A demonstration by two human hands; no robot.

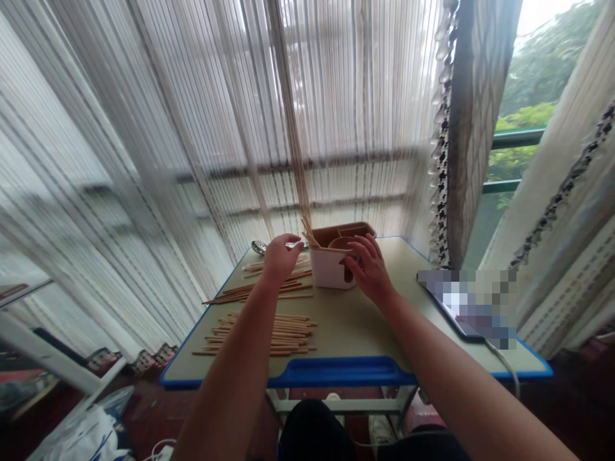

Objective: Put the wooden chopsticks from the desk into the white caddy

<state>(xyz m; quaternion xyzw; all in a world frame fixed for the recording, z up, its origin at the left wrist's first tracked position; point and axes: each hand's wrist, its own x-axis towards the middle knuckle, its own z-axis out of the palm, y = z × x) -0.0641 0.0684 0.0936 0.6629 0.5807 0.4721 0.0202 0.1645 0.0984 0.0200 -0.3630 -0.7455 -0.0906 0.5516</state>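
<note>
A white utensil holder (331,269) with a brown divided top stands at the far middle of a small beige table (355,320) with a blue rim. A few wooden chopsticks (308,235) stick out of its left compartment. My right hand (369,269) rests against the holder's front right side, fingers curled on its rim. My left hand (280,256) hovers just left of the holder, fingers bent, over loose chopsticks (269,288). A second pile of chopsticks (269,334) lies nearer to me on the left.
A metal spoon (262,246) lies at the table's far left. A dark tablet-like device (464,310) with a cable sits on the right edge. String curtains hang right behind the table. A blue tray lip (336,371) runs along the near edge.
</note>
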